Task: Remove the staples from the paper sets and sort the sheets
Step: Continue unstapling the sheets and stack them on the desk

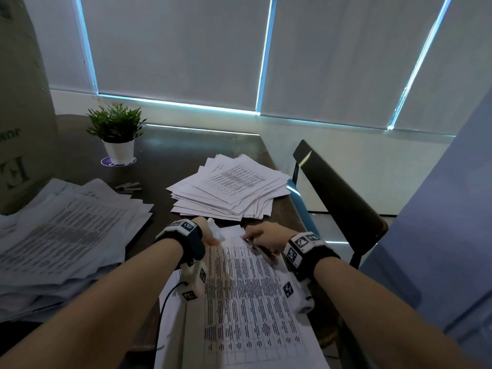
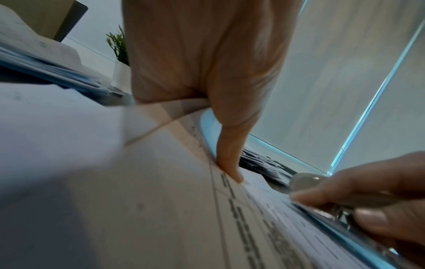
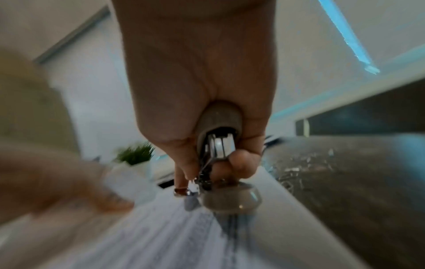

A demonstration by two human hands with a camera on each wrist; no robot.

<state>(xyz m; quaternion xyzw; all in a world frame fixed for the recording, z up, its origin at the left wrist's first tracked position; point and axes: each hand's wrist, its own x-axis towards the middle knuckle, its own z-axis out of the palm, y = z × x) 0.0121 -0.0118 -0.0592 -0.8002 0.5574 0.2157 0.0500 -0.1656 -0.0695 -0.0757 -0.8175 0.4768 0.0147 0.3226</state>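
at the far edge of the paper set (image 1: 247,288), right hand (image 1: 263,239) grips staple remover (image 3: 218,145); left hand (image 1: 209,231) pinches the corner, best held taut while claws slide under the staple.

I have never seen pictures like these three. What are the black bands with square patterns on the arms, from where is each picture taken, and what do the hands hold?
No machine is here: a person works with two bare hands. The bands are wrist straps that carry small cameras. The wide picture comes from a camera on the head and looks down at a dark table. The other two look along each hand from its wrist.

The left hand pinches the top corner of a printed paper set, the thumb on top. The right hand grips a metal staple remover, its tip at the same top edge.

On the table lie a paper pile on the left, another pile farther back, a potted plant and a cardboard box. A chair stands on the right.
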